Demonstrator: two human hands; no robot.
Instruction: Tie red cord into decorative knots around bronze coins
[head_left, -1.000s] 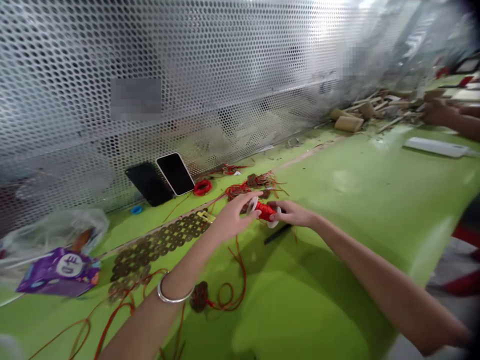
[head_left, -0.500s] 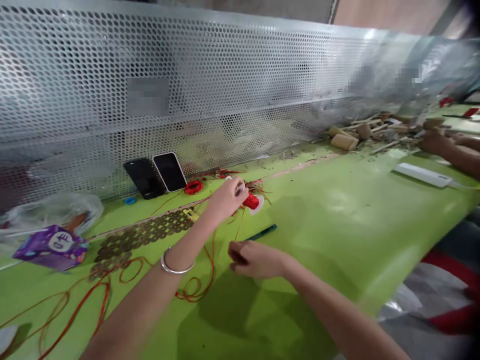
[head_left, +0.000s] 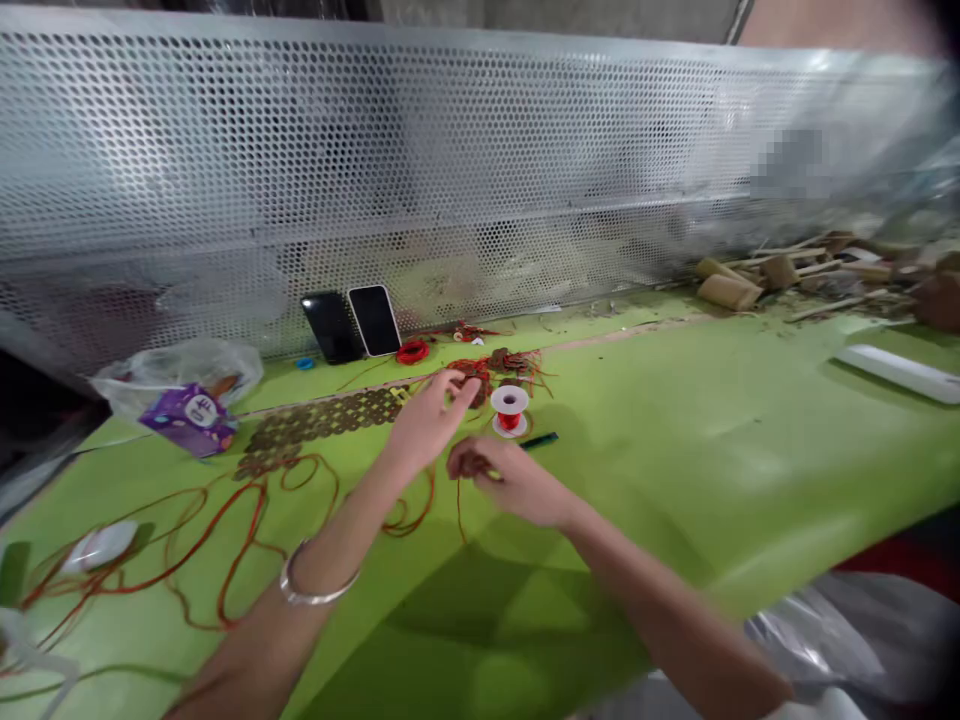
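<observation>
My left hand [head_left: 431, 412], with a silver bangle [head_left: 319, 590] on its wrist, is over the table with thumb and fingers apart. Just beyond its fingertips lies a tangle of red cords with brown pieces [head_left: 514, 360]. A white spool of red cord [head_left: 509, 418] stands upright to the right of that hand, touched by neither hand. My right hand [head_left: 517, 480] is closed in a pinch, and a thin red cord [head_left: 460, 515] hangs below its fingers. Behind the right hand a dark green stick-like tool [head_left: 540, 440] lies on the table.
Rows of brown coin-like discs [head_left: 322, 420] lie left, near loose orange-red cords [head_left: 244, 560] and a purple box [head_left: 191, 420]. Two phones [head_left: 375, 320] lean against a perforated metal screen [head_left: 450, 150]. Wooden mallets [head_left: 727, 290] and a white power bank-like bar [head_left: 900, 372] are at right.
My left hand has let go of the spool, which now stands upright on the table. My right hand has moved nearer to it. The view has shifted, too.
</observation>
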